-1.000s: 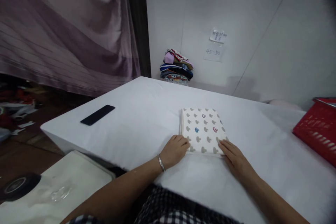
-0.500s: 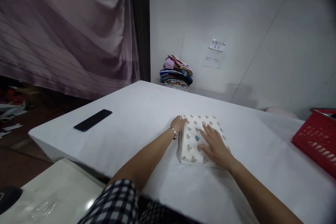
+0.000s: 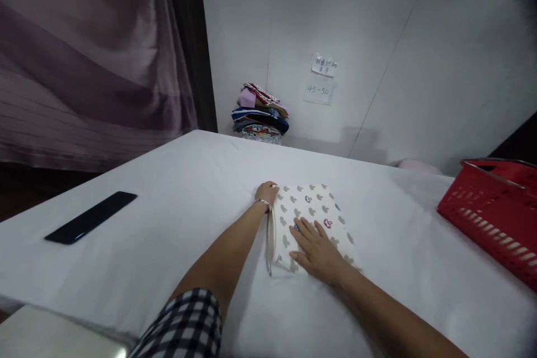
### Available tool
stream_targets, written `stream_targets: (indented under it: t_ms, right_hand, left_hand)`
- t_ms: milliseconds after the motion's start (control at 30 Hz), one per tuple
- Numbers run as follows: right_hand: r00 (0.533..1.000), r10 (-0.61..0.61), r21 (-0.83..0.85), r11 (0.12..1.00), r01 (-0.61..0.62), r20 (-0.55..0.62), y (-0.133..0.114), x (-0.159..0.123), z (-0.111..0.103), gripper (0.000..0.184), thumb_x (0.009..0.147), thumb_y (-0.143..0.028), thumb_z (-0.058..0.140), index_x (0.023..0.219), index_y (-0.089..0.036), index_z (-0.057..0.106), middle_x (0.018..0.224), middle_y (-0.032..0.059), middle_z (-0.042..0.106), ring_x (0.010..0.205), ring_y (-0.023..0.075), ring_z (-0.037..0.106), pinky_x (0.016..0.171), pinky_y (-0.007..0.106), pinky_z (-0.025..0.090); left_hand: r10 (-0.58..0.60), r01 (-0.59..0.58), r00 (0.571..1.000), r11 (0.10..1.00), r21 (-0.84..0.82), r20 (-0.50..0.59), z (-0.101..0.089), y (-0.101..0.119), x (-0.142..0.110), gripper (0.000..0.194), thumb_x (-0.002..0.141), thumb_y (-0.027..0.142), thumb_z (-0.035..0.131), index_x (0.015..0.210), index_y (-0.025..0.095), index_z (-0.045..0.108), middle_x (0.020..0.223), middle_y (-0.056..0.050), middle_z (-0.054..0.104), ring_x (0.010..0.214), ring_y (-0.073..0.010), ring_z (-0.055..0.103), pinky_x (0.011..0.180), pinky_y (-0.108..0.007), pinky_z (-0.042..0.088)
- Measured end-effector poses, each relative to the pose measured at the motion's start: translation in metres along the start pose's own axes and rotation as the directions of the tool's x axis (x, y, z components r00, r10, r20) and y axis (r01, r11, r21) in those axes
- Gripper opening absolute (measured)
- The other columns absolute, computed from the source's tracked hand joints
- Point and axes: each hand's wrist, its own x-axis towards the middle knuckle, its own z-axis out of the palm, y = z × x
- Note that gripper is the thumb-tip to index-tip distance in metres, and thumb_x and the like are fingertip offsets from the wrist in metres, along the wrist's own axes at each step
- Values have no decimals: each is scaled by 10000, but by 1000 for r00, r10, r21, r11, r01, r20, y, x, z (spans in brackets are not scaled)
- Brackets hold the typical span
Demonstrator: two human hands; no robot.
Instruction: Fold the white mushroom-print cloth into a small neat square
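Observation:
A folded white cloth point(image 3: 302, 201) printed with grey mushroom shapes and a few coloured ones lies on the white-covered table point(image 3: 201, 179). My left hand point(image 3: 266, 194) grips its far left corner, with a bracelet on the wrist. Along the left side the cloth's layers stand slightly raised and apart. My right hand point(image 3: 318, 249) rests flat on the near half of the cloth, fingers spread, partly covering a blue mushroom.
A black flat slab point(image 3: 92, 217) lies on the table at left. At right stands a red plastic basket point(image 3: 490, 201) with a metal handle. Stacked folded fabrics point(image 3: 260, 114) are at the far edge by the wall, below paper notes point(image 3: 319, 90). A purple curtain point(image 3: 84, 67) hangs at left.
The view has turned right, showing more of the basket. My right hand has slid toward the near side of the cloth, uncovering a red mushroom. My left hand stays at the corner.

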Motion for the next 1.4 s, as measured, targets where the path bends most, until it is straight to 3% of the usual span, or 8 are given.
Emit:
stream_targets:
  t_ms: [200, 367, 533, 667, 800, 900, 1200, 1400]
  right_hand:
    - [998, 21, 66, 998, -24, 56, -2, 2, -4, 641, 935, -575, 206, 1464, -214, 195, 1519, 69, 110, 1396, 252, 67, 1114, 522, 93]
    - [995, 39, 119, 992, -49, 90, -4, 1, -6, 676, 924, -600, 191, 1463, -192, 201, 1519, 83, 96, 1399, 247, 25, 1114, 517, 35]
    - [985, 28, 289, 954, -76, 169, 10, 11, -28, 675, 898, -630, 269, 1446, -236, 264, 1513, 70, 158, 1394, 237, 99, 1115, 493, 80]
    - [970, 245, 192, 952, -238, -9, 48, 41, -44, 614, 929, -534, 285, 1445, -203, 263, 1514, 65, 182, 1398, 205, 83, 1118, 454, 73]
    - [874, 484, 63, 874, -481, -39, 87, 64, -28, 661, 925, -541, 265, 1443, -130, 248, 1520, 101, 145, 1397, 238, 64, 1099, 479, 120]
    - [853, 521, 62, 851, -521, 19, 102, 68, -10, 693, 916, -583, 218, 1446, -135, 226, 1523, 92, 137, 1395, 238, 74, 1080, 476, 182]
    - [866, 493, 67, 864, -499, 81, 99, 67, -27, 606, 925, -533, 256, 1419, -184, 286, 1518, 109, 160, 1388, 250, 111, 1050, 476, 226]
    - [885, 462, 35, 885, -464, 53, 68, 14, -23, 679, 910, -569, 232, 1464, -179, 184, 1524, 91, 136, 1396, 259, 62, 1087, 514, 111]
  left_hand:
    - [120, -116, 991, 991, 71, -62, -11, 16, -15, 455, 828, 383, 531, 1217, 148, 550, 1261, -115, 567, 1164, -220, 506, 977, -310, 373]
    - [501, -519, 852, 774, 363, 151, 8, 25, -51, 554, 865, 488, 431, 1329, 185, 440, 1463, -90, 342, 1370, -247, 230, 1125, -444, 134]
    - [430, -517, 856, 732, 444, 288, 19, 16, -60, 606, 887, 535, 308, 1374, 182, 384, 1495, -90, 272, 1396, -255, 152, 1126, -485, 69]
    - [423, -512, 859, 742, 433, 289, 19, 15, -57, 609, 882, 541, 303, 1379, 199, 381, 1497, -88, 267, 1400, -255, 137, 1126, -478, 47]
    - [427, -512, 858, 755, 410, 286, 20, 13, -56, 614, 869, 554, 325, 1384, 223, 374, 1502, -71, 259, 1401, -247, 132, 1128, -470, 25]
    - [440, -524, 851, 749, 406, 286, 21, 12, -55, 612, 869, 545, 326, 1387, 222, 370, 1502, -66, 261, 1401, -247, 131, 1130, -460, 19]
    - [423, -517, 855, 748, 417, 300, 17, 18, -57, 615, 870, 532, 320, 1384, 198, 370, 1505, -75, 249, 1401, -238, 132, 1126, -464, 34]
    - [349, -483, 860, 790, 377, 372, 14, 17, -51, 642, 843, 563, 354, 1391, 229, 342, 1519, -62, 205, 1407, -233, 110, 1125, -460, 55]
